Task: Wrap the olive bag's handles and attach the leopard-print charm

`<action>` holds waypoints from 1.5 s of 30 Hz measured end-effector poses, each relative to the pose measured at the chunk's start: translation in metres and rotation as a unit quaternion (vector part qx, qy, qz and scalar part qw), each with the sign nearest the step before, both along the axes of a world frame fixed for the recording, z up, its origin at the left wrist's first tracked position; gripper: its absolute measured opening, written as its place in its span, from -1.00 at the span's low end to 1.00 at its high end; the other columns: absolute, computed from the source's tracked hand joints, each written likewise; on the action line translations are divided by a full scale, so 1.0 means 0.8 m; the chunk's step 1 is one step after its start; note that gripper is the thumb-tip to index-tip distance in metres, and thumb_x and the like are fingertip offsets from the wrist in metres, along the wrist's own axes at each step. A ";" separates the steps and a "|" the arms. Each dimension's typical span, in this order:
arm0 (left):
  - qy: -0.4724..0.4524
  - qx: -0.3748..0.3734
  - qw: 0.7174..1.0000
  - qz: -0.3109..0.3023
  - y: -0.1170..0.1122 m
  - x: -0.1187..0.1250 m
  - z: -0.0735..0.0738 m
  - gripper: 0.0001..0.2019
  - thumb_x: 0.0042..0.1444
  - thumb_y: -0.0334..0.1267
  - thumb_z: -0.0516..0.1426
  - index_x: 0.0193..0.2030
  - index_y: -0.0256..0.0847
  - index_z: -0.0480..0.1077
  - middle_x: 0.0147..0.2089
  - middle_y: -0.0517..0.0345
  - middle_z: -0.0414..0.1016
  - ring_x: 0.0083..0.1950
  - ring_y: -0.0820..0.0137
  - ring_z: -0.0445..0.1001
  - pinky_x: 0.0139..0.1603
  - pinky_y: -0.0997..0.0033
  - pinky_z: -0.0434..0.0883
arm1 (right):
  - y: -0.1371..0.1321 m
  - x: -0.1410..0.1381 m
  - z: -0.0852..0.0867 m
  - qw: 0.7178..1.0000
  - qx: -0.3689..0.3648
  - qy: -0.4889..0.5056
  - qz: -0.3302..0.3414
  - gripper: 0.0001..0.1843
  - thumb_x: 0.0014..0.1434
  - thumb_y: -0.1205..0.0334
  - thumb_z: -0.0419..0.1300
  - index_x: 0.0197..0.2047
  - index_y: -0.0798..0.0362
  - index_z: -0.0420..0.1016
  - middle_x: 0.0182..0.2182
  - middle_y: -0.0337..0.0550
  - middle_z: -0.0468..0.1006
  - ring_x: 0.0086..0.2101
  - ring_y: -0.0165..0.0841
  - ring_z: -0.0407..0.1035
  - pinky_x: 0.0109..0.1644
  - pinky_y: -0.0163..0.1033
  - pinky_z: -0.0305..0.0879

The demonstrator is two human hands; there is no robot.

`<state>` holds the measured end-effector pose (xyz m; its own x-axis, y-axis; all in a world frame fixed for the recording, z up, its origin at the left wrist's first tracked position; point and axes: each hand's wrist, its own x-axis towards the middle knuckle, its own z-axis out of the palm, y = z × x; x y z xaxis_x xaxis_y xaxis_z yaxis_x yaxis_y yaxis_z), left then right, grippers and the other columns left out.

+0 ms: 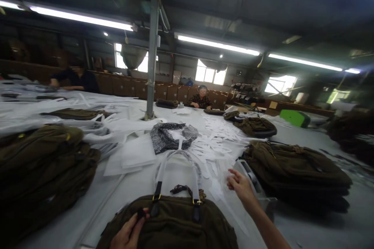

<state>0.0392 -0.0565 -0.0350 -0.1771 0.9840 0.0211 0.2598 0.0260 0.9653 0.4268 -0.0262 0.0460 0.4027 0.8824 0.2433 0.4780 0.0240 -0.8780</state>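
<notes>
An olive-brown handbag [175, 225] lies in front of me. Its two handles [196, 171] stand up, covered in white wrap, with black tabs and gold-coloured buckles at their bases. At the bag's upper left, my left hand [130, 231] pinches a small dark piece [141, 213]; its exact kind is too unclear to name. My right hand [242, 187] is off the bag, over a clear plastic box [253, 177]. Its index finger reaches out and the other fingers are loosely bent, with nothing visible in them. A dark patterned strip [179, 189] lies behind the bag, between the handles.
Stacked olive bags stand at left [43, 171] and right [298, 167]. A black-and-white patterned cloth [163, 140], white sheets [131, 153] and white strips [216, 136] cover the table ahead. A post [152, 62] rises beyond. One person [201, 99] sits opposite, another [77, 79] at far left.
</notes>
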 end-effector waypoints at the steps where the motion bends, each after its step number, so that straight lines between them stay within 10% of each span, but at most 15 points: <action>1: 0.000 0.007 1.000 0.002 -0.001 0.001 0.003 -0.61 -0.16 0.05 0.13 -0.22 -0.10 0.52 -0.19 0.22 0.59 -0.04 0.18 0.48 0.07 0.27 0.37 | -0.001 -0.014 0.002 0.999 -0.006 0.024 0.022 -0.59 -0.04 0.04 0.16 -0.20 0.17 0.49 -0.59 -0.18 0.49 -0.59 -0.37 0.35 -0.52 -0.29 0.27; 11: 0.011 0.063 0.997 0.035 -0.010 0.008 0.008 -0.69 -0.02 -0.07 0.14 -0.20 -0.17 0.51 -0.18 0.12 0.58 -0.11 0.27 0.51 -0.03 0.37 0.43 | -0.011 -0.195 0.003 0.888 -0.151 0.381 0.206 -0.67 -0.29 0.13 0.41 -0.49 0.15 0.48 -0.65 -0.24 0.47 -0.66 -0.49 0.27 -0.59 -0.40 0.14; 19: 0.027 0.106 0.992 0.056 -0.024 0.014 0.025 -0.79 0.01 -0.21 0.12 -0.26 -0.15 0.54 -0.27 0.10 0.58 -0.21 0.31 0.52 -0.11 0.40 0.43 | 0.001 -0.291 -0.013 0.884 -0.141 0.384 0.227 -0.62 -0.31 0.09 0.42 -0.52 0.12 0.38 -0.71 -0.36 0.37 -0.70 -0.56 0.20 -0.64 -0.46 0.09; 33: 0.041 0.093 0.993 0.060 -0.023 0.016 0.022 -0.81 0.03 -0.23 0.11 -0.25 -0.10 0.53 -0.29 0.15 0.57 -0.23 0.33 0.50 -0.14 0.42 0.39 | 0.008 -0.319 -0.028 0.905 -0.094 0.302 0.286 -0.61 -0.19 0.01 0.35 -0.41 0.12 0.38 -0.62 -0.22 0.52 -0.57 -0.37 0.40 -0.51 -0.37 0.24; 45: 0.036 0.088 0.995 0.042 -0.026 0.016 0.028 -0.78 0.07 -0.22 0.04 -0.28 -0.13 0.52 -0.31 0.11 0.56 -0.23 0.31 0.49 -0.08 0.37 0.35 | -0.017 -0.323 -0.035 0.945 0.018 -0.086 0.316 -0.62 0.19 0.09 0.00 -0.05 0.12 0.44 -0.15 0.01 0.54 -0.16 -0.19 0.42 -0.09 -0.25 0.28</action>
